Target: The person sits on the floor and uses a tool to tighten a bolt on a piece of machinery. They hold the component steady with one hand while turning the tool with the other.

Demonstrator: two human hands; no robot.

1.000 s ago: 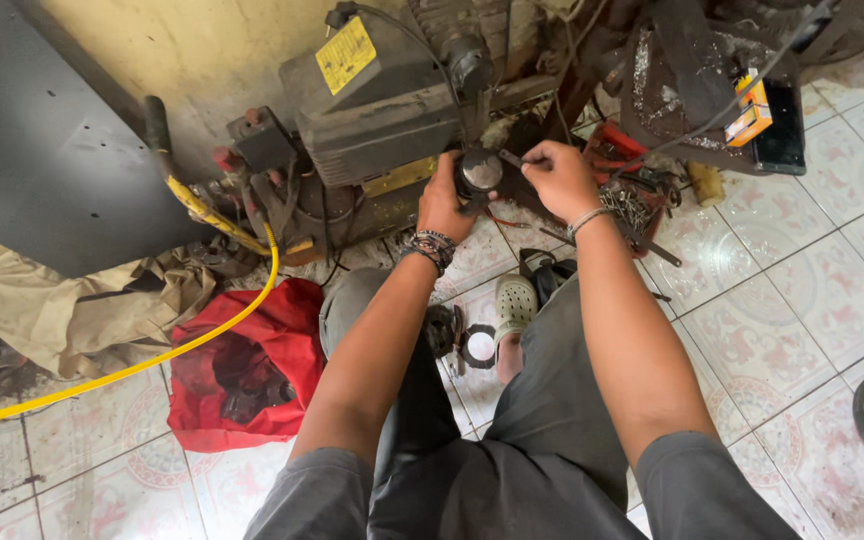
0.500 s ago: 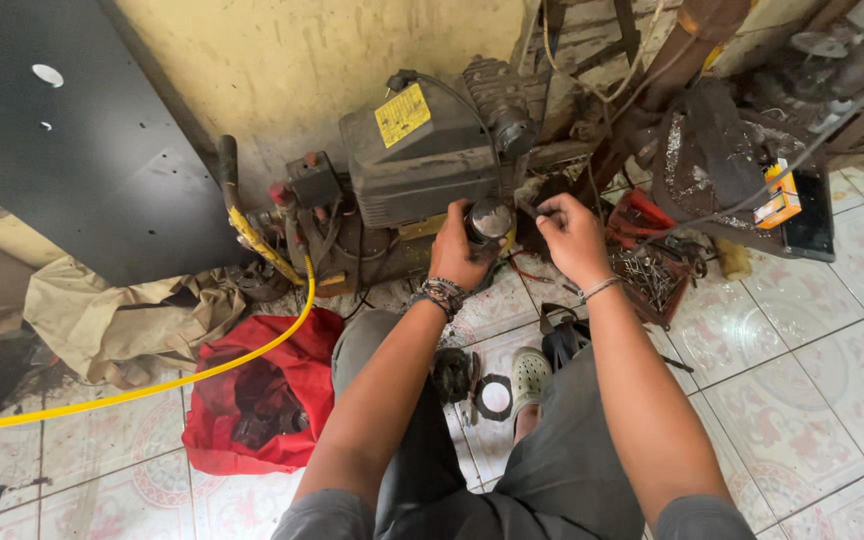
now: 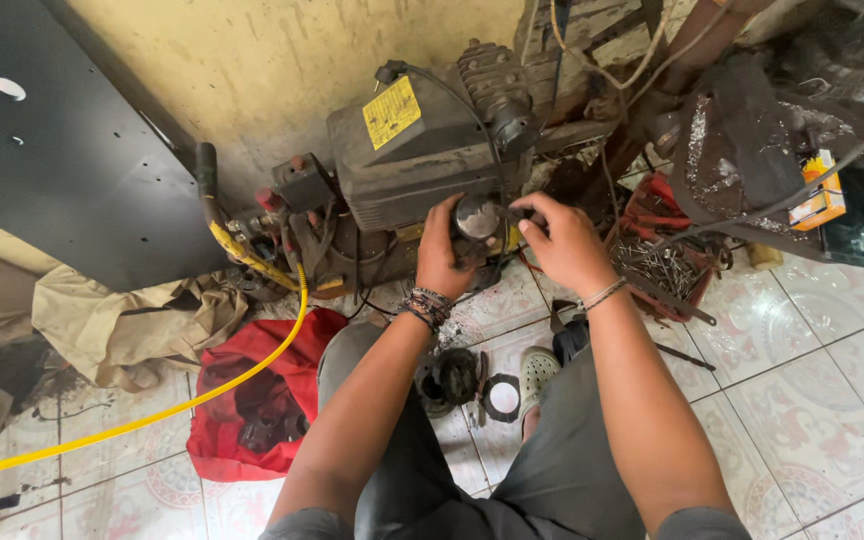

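Beside both hands (image 3: 507,245), red tray (image 3: 652,215), nails (image 3: 657,265)

Small dark round metal part (image 3: 476,217), held up against grimy engine (image 3: 422,150)

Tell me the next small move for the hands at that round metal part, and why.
Probably keep the left hand steady and let the right hand work its fingers at the round metal part. The left already cups it from the side against the grey machine, while the right's fingertips pinch at its edge.
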